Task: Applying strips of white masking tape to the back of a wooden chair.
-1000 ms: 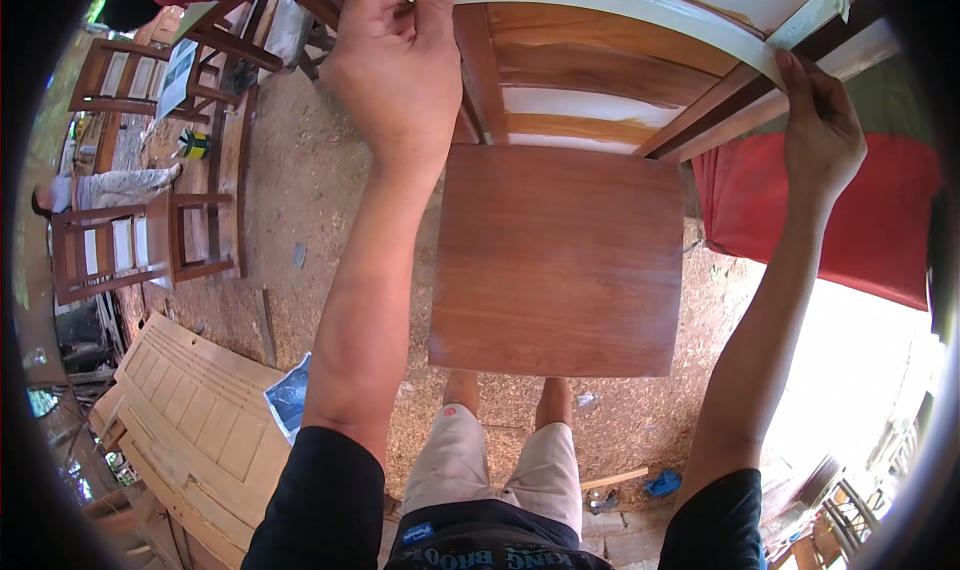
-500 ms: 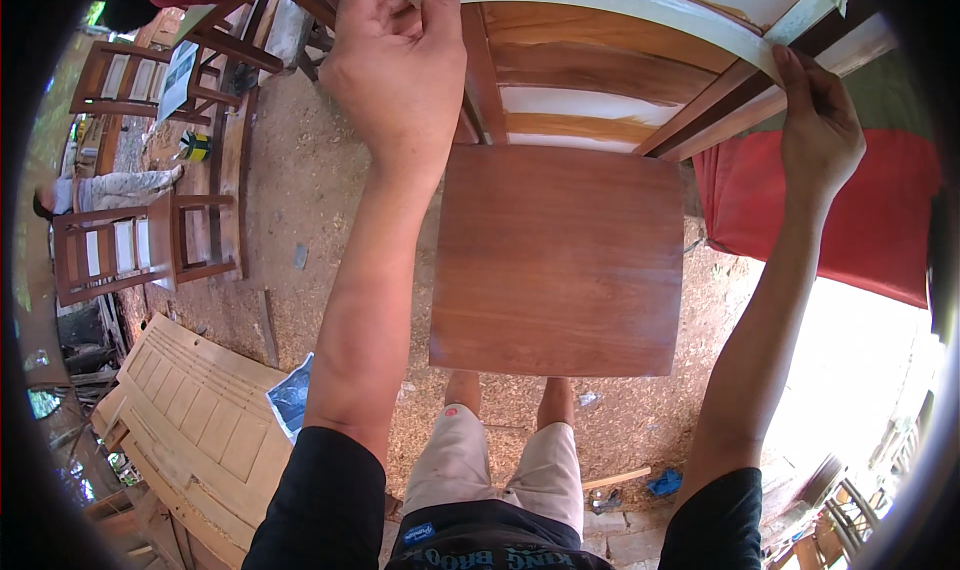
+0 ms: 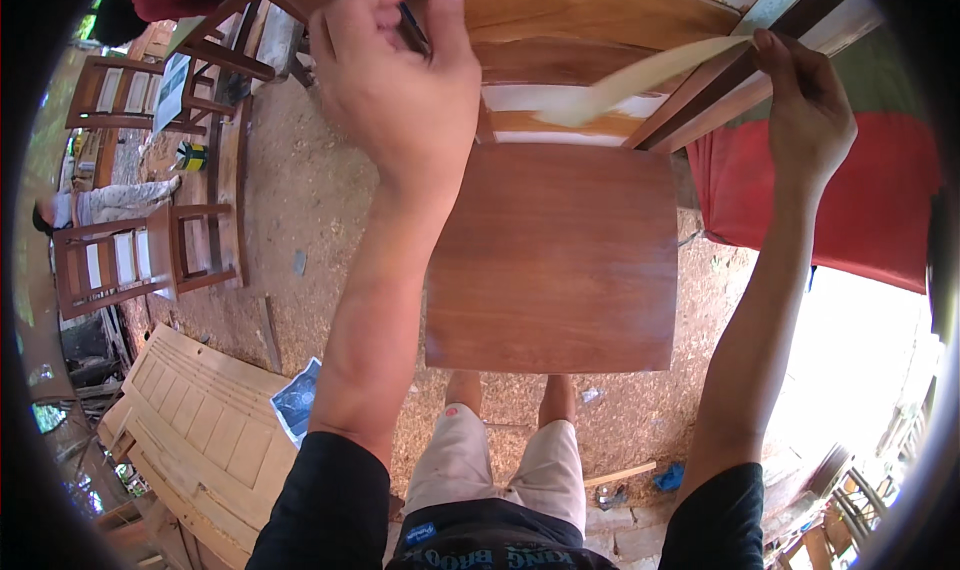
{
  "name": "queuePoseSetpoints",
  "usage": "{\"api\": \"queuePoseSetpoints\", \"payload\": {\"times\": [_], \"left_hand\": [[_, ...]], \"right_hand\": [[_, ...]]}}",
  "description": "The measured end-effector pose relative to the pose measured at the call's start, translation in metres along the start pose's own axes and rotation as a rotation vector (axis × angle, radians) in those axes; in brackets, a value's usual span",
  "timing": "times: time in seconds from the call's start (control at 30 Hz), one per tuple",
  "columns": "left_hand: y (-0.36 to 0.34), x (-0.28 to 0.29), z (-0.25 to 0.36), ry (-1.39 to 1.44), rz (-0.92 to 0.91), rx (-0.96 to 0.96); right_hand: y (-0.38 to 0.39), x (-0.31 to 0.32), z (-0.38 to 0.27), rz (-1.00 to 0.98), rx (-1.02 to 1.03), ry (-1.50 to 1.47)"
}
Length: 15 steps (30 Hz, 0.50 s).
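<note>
A wooden chair with a reddish-brown seat (image 3: 552,260) stands in front of me, its backrest (image 3: 590,10) with brown slats and white parts at the top of the view. My right hand (image 3: 808,110) pinches one end of a pale strip of masking tape (image 3: 650,78) by the backrest's right post. From there the strip slants down to the left, its other end loose and blurred in front of the slats. My left hand (image 3: 405,80) is by the backrest's left post, thumb and fingers apart, with no tape seen between them.
More wooden chairs (image 3: 110,260) stand at the left, near another person lying or sitting low (image 3: 110,202) and a yellow-and-dark can (image 3: 190,156). A panelled wooden board (image 3: 210,400) lies at the lower left. Red cloth (image 3: 820,190) hangs at the right.
My left hand has let go of the tape, and that end has dropped across the slats. My right hand keeps its pinch, almost where it was.
</note>
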State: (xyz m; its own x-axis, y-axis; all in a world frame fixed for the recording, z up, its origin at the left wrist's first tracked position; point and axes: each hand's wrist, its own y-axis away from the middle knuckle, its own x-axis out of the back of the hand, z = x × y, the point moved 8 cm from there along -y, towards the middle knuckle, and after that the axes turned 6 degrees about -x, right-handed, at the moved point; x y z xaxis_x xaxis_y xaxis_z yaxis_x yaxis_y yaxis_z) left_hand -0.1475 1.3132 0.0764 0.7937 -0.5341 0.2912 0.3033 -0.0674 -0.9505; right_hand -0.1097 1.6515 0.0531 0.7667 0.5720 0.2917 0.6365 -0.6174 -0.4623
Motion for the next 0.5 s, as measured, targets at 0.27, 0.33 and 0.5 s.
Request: {"api": "queuePoseSetpoints", "payload": {"times": [0.27,0.33,0.5], "left_hand": [[0.14,-0.023,0.015,0.496,-0.528,0.588],[0.159,-0.023,0.037,0.567,-0.724,0.64],[0.188,-0.044,0.104,0.907,-0.966,0.516]], "right_hand": [[0.024,0.024,-0.054,-0.184,0.017,0.288],[0.033,0.029,-0.081,-0.32,0.228,0.488],[0.04,0.046,-0.126,-0.554,0.285,0.484]]}}
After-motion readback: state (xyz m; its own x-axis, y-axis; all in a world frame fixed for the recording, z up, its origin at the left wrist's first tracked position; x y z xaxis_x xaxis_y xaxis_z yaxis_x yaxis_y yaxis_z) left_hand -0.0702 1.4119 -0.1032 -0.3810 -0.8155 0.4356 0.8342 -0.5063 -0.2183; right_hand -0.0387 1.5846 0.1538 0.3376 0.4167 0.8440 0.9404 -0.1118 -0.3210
